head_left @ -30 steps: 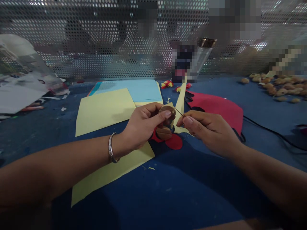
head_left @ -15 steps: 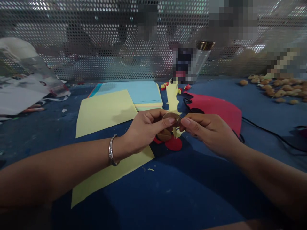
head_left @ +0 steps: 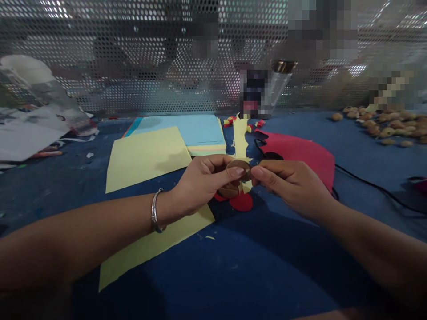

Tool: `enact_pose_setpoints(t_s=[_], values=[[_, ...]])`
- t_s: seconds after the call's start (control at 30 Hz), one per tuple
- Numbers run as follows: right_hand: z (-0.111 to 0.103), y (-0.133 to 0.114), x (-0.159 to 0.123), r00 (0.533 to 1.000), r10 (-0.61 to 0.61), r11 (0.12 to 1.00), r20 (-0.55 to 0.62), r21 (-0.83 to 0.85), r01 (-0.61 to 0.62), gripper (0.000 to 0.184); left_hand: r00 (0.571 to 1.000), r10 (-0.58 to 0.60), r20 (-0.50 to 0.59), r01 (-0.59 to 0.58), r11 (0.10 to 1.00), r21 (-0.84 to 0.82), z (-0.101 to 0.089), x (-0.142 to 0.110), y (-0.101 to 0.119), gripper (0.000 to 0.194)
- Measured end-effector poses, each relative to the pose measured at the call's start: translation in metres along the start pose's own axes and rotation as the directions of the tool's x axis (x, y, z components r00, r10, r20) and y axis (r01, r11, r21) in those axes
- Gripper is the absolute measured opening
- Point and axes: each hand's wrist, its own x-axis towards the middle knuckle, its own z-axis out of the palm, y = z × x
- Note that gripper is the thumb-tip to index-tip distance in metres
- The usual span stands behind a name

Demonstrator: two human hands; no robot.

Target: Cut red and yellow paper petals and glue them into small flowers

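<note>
Two hands (head_left: 203, 180), two brown discs (head_left: 238, 169), one bracelet (head_left: 155, 217)

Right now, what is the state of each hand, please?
Left hand: closed, pinching the brown disc.
Right hand: closed, fingertips at the same disc.

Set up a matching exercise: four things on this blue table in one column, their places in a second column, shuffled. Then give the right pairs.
Things
1. brown disc
2. red sheet
3. light blue sheet
4. pile of shells

Places
A. far right of the table
B. pinched between left hand and right hand
C. far side, behind the yellow sheet
D. flat on the table beyond the right hand

Pairs: 1-B, 2-D, 3-C, 4-A
</note>
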Motion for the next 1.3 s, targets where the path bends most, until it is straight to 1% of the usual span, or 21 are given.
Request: enact_pose_setpoints(t_s=[0.17, 0.33, 0.47, 0.63, 0.7, 0.8, 0.87, 0.97, 1.07, 1.2, 1.3], values=[[-0.001, -0.001, 0.001, 1.0, -0.015, 0.999, 0.003, -0.03, 0.016, 0.059, 1.0, 0.006, -0.01, -0.006, 1.0, 0.024, -0.001, 0.001, 0.0, 0.032], [0.0, -0.002, 0.001, 1.0, -0.021, 0.998, 0.005, -0.052, 0.021, 0.063, 0.998, 0.056, -0.006, -0.055, 0.995, 0.087, -0.003, 0.001, 0.0, 0.03], [0.0, -0.003, 0.001, 1.0, -0.027, 0.999, -0.006, -0.039, 0.027, 0.062, 0.997, 0.072, 0.024, -0.075, 0.987, 0.144, -0.003, 0.0, 0.001, 0.027], [0.0, -0.002, 0.0, 1.0, -0.028, 0.999, 0.002, -0.038, 0.028, 0.059, 0.997, 0.076, 0.025, -0.08, 0.978, 0.192, -0.002, 0.0, 0.002, 0.024], [-0.001, -0.001, 0.0, 1.0, -0.028, 0.998, 0.001, -0.06, 0.028, 0.06, 0.996, 0.091, 0.02, -0.093, 0.972, 0.213, -0.003, 0.0, 0.003, 0.027], [-0.002, 0.002, -0.001, 0.999, -0.034, 0.995, 0.0, -0.099, 0.034, 0.06, 0.992, 0.121, 0.028, -0.124, 0.96, 0.251, -0.003, 0.001, 0.005, 0.036], [-0.002, 0.004, -0.001, 0.999, -0.045, 0.993, 0.003, -0.11, 0.045, 0.06, 0.99, 0.133, 0.044, -0.14, 0.951, 0.277, -0.004, 0.002, 0.005, 0.041], [-0.002, 0.006, -0.001, 0.997, -0.074, 0.99, -0.007, -0.117, 0.072, 0.06, 0.987, 0.142, 0.076, -0.158, 0.943, 0.294, -0.006, 0.003, 0.005, 0.043], [-0.002, 0.008, -0.001, 0.995, -0.101, 0.986, -0.013, -0.131, 0.098, 0.059, 0.988, 0.132, 0.086, -0.152, 0.936, 0.317, -0.007, 0.003, 0.004, 0.038], [-0.002, 0.009, -0.002, 0.994, -0.107, 0.982, -0.006, -0.154, 0.105, 0.057, 0.994, 0.09, 0.065, -0.107, 0.928, 0.358, -0.007, 0.001, 0.005, 0.025], [-0.002, 0.009, -0.002, 0.993, -0.114, 0.98, -0.001, -0.165, 0.112, 0.056, 0.996, 0.067, 0.062, -0.085, 0.93, 0.358, -0.006, 0.001, 0.007, 0.02]])
